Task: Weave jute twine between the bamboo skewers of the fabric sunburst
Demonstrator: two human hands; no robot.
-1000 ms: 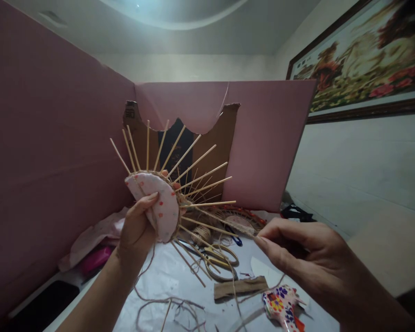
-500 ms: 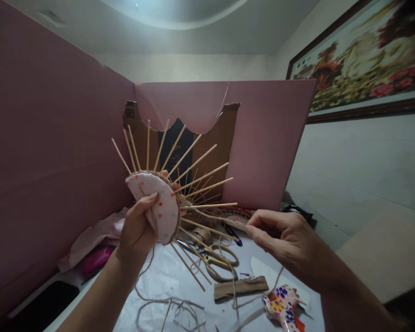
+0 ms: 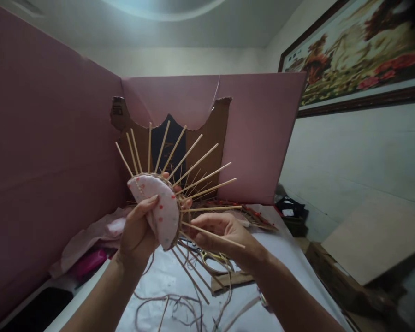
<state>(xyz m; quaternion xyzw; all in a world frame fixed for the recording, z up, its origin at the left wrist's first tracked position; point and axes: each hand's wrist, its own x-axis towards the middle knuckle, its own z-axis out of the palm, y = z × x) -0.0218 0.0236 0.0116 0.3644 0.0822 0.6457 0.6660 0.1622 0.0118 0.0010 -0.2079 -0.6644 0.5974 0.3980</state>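
My left hand is closed round a small round basket base covered in pale dotted cloth, held up on edge. Several thin wooden sticks fan out from its rim. My right hand is close behind the sticks, right beside the base, its fingers pinched on a strand of brown twine at the rim. More twine trails down onto the white table.
Gold scissors and a strip of cardboard lie on the table under my right hand. Pink cloth sits at the left. A pink board screen with a cardboard piece walls the back. A cardboard box stands at right.
My right hand has drawn in from the right, with the twine, to the basket's rim. The view has shifted a little right and down. My left hand keeps its hold.
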